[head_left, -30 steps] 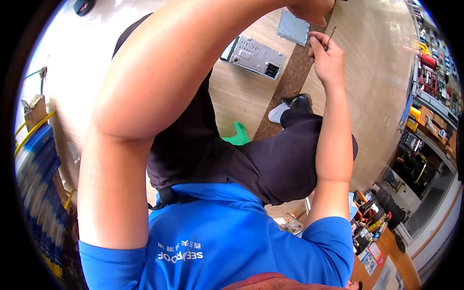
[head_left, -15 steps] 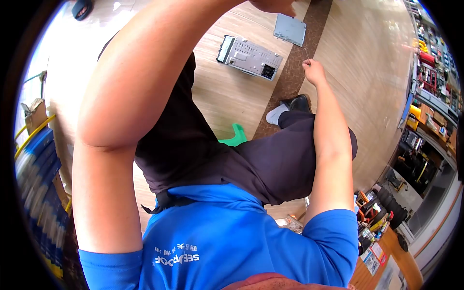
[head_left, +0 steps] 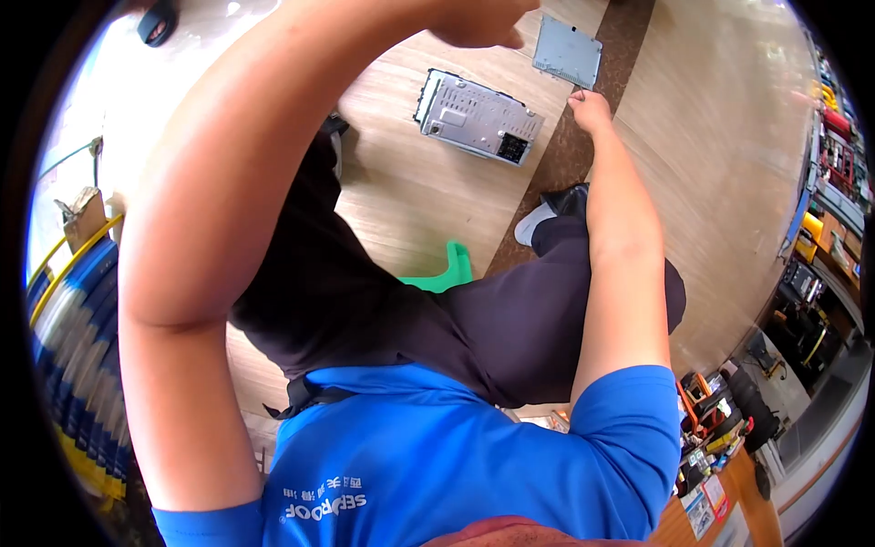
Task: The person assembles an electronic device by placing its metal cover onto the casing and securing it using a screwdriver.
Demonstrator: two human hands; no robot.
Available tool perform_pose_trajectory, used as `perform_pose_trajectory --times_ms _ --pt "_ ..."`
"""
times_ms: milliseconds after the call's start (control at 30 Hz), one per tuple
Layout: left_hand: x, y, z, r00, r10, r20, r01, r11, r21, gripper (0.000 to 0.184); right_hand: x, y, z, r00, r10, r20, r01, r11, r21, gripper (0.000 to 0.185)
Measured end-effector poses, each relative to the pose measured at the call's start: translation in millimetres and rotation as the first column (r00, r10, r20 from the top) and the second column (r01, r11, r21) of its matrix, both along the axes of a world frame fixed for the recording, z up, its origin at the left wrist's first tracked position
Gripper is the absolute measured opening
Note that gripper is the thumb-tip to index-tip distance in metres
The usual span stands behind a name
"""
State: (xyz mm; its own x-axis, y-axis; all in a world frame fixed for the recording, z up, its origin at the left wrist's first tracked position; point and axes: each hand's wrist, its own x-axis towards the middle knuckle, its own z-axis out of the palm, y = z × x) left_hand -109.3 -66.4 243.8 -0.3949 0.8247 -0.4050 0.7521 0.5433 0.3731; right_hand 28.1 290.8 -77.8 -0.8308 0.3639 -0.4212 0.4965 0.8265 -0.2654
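Observation:
My left hand (head_left: 481,24) is at the top edge, partly cut off, left of a flat grey metal plate (head_left: 567,53). Its fingers show only in part, so their grip is unclear. Just below the plate, my right hand (head_left: 591,109) is pinched closed on a thin dark tool (head_left: 581,92), mostly hidden by the fingers. Between my arms, a silver metal box unit (head_left: 476,117) with slots and a black connector block lies on the floor. Neither hand touches it.
A green plastic piece (head_left: 453,269) shows beside my legs. My shoe (head_left: 567,199) rests near the brown floor strip (head_left: 558,169). Blue packaged goods (head_left: 87,365) stand at the left, stocked shelves (head_left: 834,146) at the right. A dark slipper (head_left: 157,24) lies top left.
My left hand has moved left, away from the plate. My right hand has dropped lower, then risen slightly to near the plate's lower edge. The view has shifted a little.

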Motion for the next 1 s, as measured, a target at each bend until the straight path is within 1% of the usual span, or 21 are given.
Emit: perform_pose_trajectory --times_ms 67,133,167,267,300,367,400,467,500,567,667,800,867,1000 --pt "-3.8 6.3 -4.2 1.000 0.013 0.024 -0.011 0.997 -0.072 0.041 -5.9 8.9 -20.6 1.000 -0.028 0.014 0.028 0.999 0.019 0.020" --pt "-8.2 12.8 -9.0 0.998 0.031 0.051 -0.022 0.984 -0.179 0.041 -20.0 7.2 -24.9 0.997 -0.072 0.017 0.071 0.997 0.019 0.021" --pt "-10.0 14.0 -9.3 0.998 0.026 0.057 -0.015 0.983 -0.185 0.041 -26.5 7.2 -29.5 0.994 -0.107 0.019 0.106 0.994 0.022 0.022" --pt "-14.1 14.7 -7.4 0.993 0.068 0.093 -0.051 0.984 -0.173 0.041 -52.6 6.3 -50.9 0.991 -0.136 -0.010 0.135 0.990 -0.041 0.022" --pt "-11.2 16.7 -5.3 0.995 0.045 0.089 -0.031 0.989 -0.147 0.041 -56.8 5.9 -56.7 0.990 -0.140 -0.008 0.139 0.989 -0.049 0.022" --pt "-5.1 10.9 -47.0 0.998 0.002 -0.065 0.001 0.999 0.047 0.047 -65.4 4.9 -66.4 0.999 -0.024 -0.035 0.026 0.999 0.035 0.019" --pt "-2.0 8.0 -67.9 0.988 -0.005 -0.152 0.026 0.990 0.136 0.050 -68.3 5.4 -69.9 0.999 -0.027 -0.032 0.028 0.999 0.027 0.019" --pt "0.8 13.4 -60.2 0.995 0.013 -0.100 -0.003 0.995 0.097 0.049 -74.7 4.4 -75.6 0.998 0.038 -0.053 -0.033 0.995 0.091 0.018" --pt "1.2 13.9 -57.4 0.995 0.013 -0.094 -0.004 0.996 0.092 0.049 -76.8 5.2 -76.5 0.998 0.039 -0.048 -0.035 0.996 0.086 0.018" --pt "1.4 15.0 -55.7 0.994 0.043 -0.100 -0.039 0.998 0.045 0.048 -78.8 9.5 -77.1 0.993 0.111 -0.032 -0.106 0.986 0.128 0.019" --pt "-0.7 14.9 -58.1 0.994 0.019 -0.110 -0.013 0.998 0.054 0.048 -80.3 12.6 -74.4 0.990 0.142 0.016 -0.143 0.979 0.144 0.019" --pt "0.2 15.6 -58.9 0.993 0.016 -0.117 -0.012 0.999 0.033 0.049 -82.3 10.2 -76.0 0.989 0.140 0.047 -0.144 0.984 0.109 0.019" --pt "-0.5 16.1 -58.0 0.995 0.021 -0.099 -0.016 0.999 0.043 0.049 -82.3 7.7 -78.9 0.983 0.170 0.066 -0.177 0.975 0.137 0.018" --pt "0.8 15.7 -58.6 0.997 0.036 -0.070 -0.034 0.999 0.027 0.049 -81.7 5.0 -80.6 0.982 0.156 0.105 -0.172 0.971 0.169 0.017"
